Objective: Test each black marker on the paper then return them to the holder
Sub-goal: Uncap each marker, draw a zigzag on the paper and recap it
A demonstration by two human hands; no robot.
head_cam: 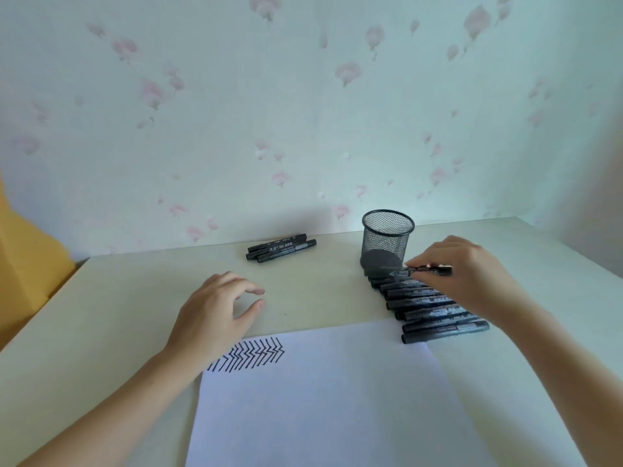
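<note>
A white sheet of paper (330,399) lies in front of me with rows of black zigzag strokes (251,357) near its top left corner. An empty black mesh holder (387,241) stands at the back right. Several black markers (435,311) lie side by side in a row in front of it. My right hand (468,274) pinches one black marker (421,271) at the far end of that row, just above the others. Three more black markers (281,247) lie in a small pile at the back centre. My left hand (215,315) hovers over the table, fingers loosely curled, holding nothing.
The cream table (135,298) ends at a flowered wall behind. A yellow object (30,264) stands past the table's left edge.
</note>
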